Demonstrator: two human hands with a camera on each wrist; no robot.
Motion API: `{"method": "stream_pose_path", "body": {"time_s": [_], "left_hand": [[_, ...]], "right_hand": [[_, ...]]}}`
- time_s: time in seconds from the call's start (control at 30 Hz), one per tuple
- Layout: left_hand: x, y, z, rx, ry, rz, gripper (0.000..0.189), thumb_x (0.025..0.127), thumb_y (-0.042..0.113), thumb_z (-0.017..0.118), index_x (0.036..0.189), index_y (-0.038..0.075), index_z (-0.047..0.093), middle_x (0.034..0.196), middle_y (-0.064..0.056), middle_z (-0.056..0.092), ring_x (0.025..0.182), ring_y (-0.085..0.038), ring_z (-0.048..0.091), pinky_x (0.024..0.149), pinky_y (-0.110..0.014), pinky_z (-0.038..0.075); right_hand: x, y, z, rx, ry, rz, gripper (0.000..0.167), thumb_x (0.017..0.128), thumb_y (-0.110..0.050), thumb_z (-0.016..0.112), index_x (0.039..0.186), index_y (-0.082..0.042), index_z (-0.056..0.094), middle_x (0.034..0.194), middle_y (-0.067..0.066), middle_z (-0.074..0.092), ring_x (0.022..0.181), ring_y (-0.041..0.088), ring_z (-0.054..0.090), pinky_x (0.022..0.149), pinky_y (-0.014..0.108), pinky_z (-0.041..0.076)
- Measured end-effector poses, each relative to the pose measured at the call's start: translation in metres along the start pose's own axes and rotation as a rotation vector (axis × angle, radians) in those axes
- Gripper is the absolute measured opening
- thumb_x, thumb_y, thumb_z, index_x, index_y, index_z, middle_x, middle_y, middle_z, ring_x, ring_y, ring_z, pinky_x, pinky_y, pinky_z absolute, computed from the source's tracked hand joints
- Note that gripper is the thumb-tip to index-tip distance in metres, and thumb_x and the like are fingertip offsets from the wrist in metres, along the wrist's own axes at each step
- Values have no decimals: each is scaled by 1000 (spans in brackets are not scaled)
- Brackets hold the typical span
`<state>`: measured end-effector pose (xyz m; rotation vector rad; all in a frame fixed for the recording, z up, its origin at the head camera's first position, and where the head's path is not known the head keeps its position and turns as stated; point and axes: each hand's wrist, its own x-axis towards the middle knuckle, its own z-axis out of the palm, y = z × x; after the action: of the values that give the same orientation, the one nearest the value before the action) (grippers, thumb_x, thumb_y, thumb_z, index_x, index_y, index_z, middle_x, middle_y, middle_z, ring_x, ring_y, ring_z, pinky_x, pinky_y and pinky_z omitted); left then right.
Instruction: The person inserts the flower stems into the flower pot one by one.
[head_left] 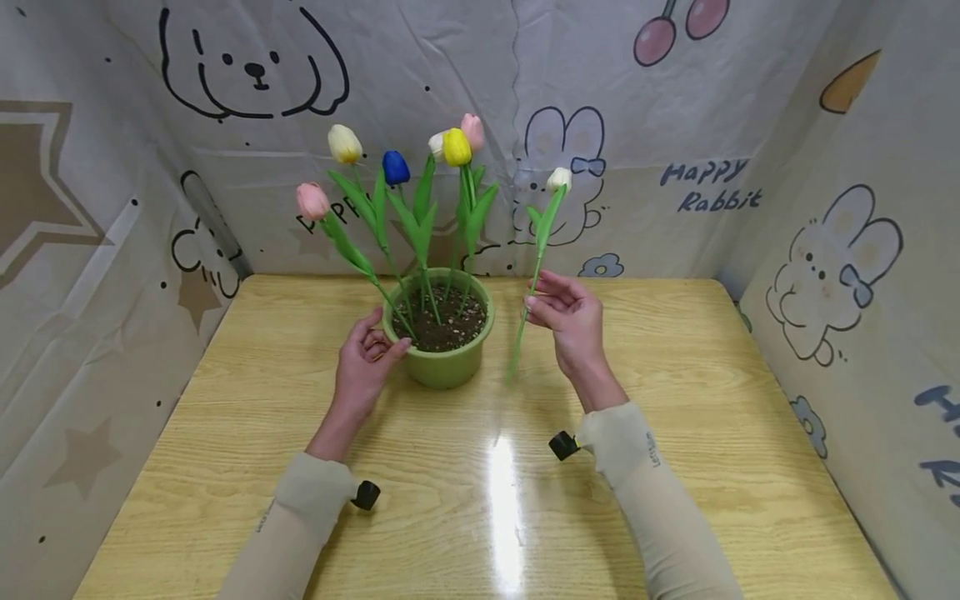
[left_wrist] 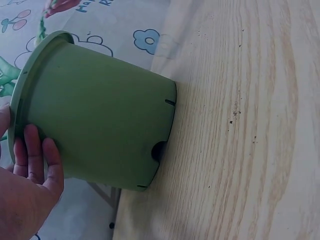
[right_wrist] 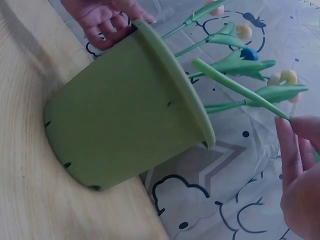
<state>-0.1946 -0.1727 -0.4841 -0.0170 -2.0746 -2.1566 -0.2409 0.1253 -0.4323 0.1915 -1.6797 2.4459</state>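
A green flower pot (head_left: 446, 371) filled with dark soil (head_left: 442, 335) stands on the table. My left hand (head_left: 362, 365) grips the pot's left rim, thumb over the edge and fingers against the outer wall below. Between thumb and fingers, my right hand (head_left: 576, 327) pinches the green stem of a white artificial tulip (head_left: 546, 225), upright to the right of the pot. In the right wrist view the bare lower end of that stem (right_wrist: 235, 87) angles up past the pot's rim. Several tulips stand in the soil: pink (head_left: 312, 201), cream (head_left: 345, 144), blue (head_left: 395, 167), yellow (head_left: 457, 147), and others behind.
The pot is towards the back of the wood-grain table (head_left: 420, 533). A printed cloth (head_left: 450, 58) with cartoon drawings walls the table in at the back and both sides. Small dark crumbs (left_wrist: 236, 113) lie on the tabletop in the left wrist view.
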Motion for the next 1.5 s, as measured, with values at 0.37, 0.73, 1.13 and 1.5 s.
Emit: {"method": "stream_pose_path", "body": {"time_s": [0.37,0.73,1.13,1.5], "left_hand": [[-1,0,1,-18,2,-15,77,91,-1,76,158,6,38,95,5,60,87,-6,62,80,-16,54],[-1,-3,3,-64,26,-6,76,91,-6,74,157,6,39,92,8,61,85,-6,63,79,-16,55],[-5,-5,6,-86,25,-3,76,91,-7,73,157,5,39,92,6,60,84,-6,62,78,-17,55],[-3,-5,9,-85,45,9,75,91,-7,73,156,4,39,93,6,63,85,-6,64,79,-16,55]], "right_hand": [[3,-3,18,91,81,-122,41,84,23,69,120,4,68,96,2,76,80,12,73,67,26,63],[8,2,40,143,125,-232,42,80,25,70,114,-1,71,98,6,76,82,14,73,69,29,63],[7,7,52,106,153,-281,43,80,24,72,121,16,62,108,29,70,85,15,73,70,30,63],[12,9,54,94,158,-305,47,80,22,73,124,20,58,101,8,76,87,14,72,72,29,63]]}}
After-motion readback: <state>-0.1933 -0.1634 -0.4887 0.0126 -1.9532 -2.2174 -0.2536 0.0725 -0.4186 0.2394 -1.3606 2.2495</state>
